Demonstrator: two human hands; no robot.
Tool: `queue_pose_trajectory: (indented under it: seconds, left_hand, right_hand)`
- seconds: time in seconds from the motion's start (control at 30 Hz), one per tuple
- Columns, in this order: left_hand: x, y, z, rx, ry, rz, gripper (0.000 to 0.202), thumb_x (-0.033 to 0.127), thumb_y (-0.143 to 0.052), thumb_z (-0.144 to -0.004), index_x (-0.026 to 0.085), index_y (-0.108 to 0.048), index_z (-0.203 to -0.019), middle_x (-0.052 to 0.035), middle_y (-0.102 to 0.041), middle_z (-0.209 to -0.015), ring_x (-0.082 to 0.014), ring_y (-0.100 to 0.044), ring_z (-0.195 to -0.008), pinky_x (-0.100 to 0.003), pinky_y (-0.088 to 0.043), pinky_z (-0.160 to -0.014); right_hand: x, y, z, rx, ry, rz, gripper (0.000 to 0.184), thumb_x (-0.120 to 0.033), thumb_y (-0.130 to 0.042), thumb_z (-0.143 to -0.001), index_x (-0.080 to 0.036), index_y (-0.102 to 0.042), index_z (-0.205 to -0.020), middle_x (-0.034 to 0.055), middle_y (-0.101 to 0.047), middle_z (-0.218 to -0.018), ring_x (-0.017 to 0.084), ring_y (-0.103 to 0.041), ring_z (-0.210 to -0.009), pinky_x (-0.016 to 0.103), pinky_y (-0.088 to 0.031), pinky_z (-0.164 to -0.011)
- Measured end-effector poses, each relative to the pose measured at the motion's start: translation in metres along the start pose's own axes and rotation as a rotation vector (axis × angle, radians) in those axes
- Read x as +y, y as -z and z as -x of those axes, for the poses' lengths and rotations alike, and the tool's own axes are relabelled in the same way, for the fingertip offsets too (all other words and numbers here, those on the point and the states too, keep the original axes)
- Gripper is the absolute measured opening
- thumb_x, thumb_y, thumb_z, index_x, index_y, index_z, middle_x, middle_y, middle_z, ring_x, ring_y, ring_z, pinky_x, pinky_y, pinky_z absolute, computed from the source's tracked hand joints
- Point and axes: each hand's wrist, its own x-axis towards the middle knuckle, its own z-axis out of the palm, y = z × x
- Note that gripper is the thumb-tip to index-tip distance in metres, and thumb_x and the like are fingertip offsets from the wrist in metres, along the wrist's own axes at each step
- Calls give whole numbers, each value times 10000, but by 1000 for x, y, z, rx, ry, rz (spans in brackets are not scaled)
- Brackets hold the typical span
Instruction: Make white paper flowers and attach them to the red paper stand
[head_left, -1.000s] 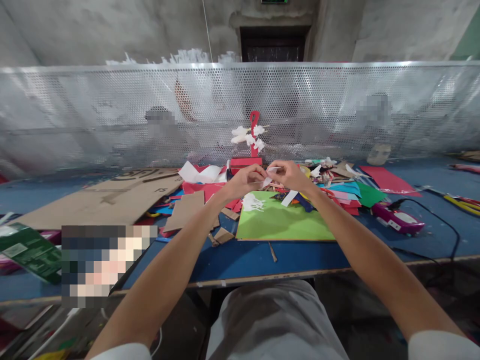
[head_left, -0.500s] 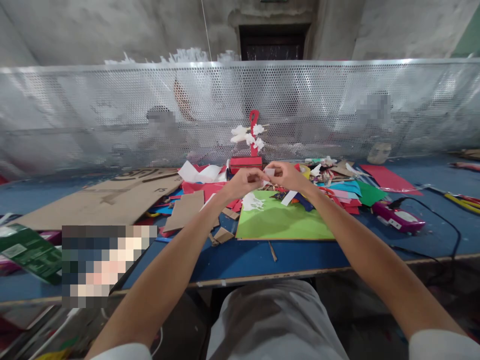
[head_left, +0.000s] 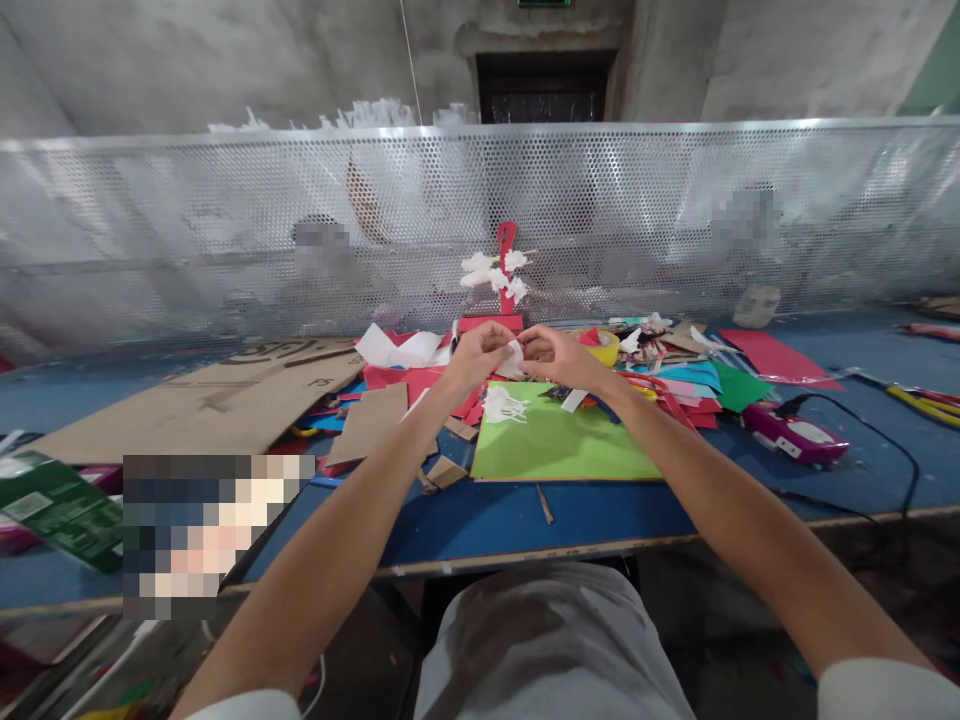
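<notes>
1. Forearms [head_left: 337, 530] are stretching across the blue tabletop [head_left: 465, 530], angling inward.
2. Smooth lime-green sheet [head_left: 562, 450] is lying flat below the hands, bearing a frayed white cutout [head_left: 504, 404].
3. Left hand [head_left: 478, 354] is pinching a thin, curling white paper piece [head_left: 514, 356] above the sheet's far edge; right hand [head_left: 559, 356] is bending its fingers close by, grip unclear to me. Both are sitting further left than half a second ago.
4. Yellow roll [head_left: 606, 347] is showing more now.
5. Ruffled white tufts [head_left: 498, 279] are clustering on a red hooked upright [head_left: 505, 236], before perforated metal mesh [head_left: 420, 220].
</notes>
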Motion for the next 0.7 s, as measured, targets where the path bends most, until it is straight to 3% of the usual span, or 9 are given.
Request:
queue_pose_trajectory:
  seconds: [0.17,0.43,0.57,0.7]
  left_hand:
    - [-1,0,0,22,-38,-100,248,217,-665,-759,161,-616,-996,-23,-648,-859,-120,-608,-783,-242,-470,-730]
    - [-3,2,-3,5,-75,-198,185,263,-629,-801,138,-659,-935,-33,-651,-813,-114,-582,-691,-240,-453,-662]
    - [-3,0,-2,-3,-91,-185,170,244,-622,-805,132,-641,-932,-39,-656,-814,-114,-595,-703,-231,-453,-657]
    - [-2,0,-1,6,-83,-203,142,202,-613,-794,135,-621,-919,-30,-652,-792,-112,-600,-695,-224,-454,-649]
  right_hand:
    - [7,-4,-2,65,-40,-3,322,-304,-714,-778,-204,-594,-1060,38,-715,-864,188,-683,-815,319,-541,-727]
    - [6,-3,-1,54,-71,-13,285,-360,-688,-812,-207,-613,-1041,55,-710,-936,188,-679,-845,318,-544,-729]
    - [7,-9,-2,58,-86,-44,372,-289,-732,-753,-206,-565,-1075,41,-712,-900,187,-683,-815,303,-541,-696]
    - [9,-10,-3,87,-112,-18,322,-230,-703,-742,-191,-575,-1035,28,-704,-843,169,-672,-741,289,-532,-658]
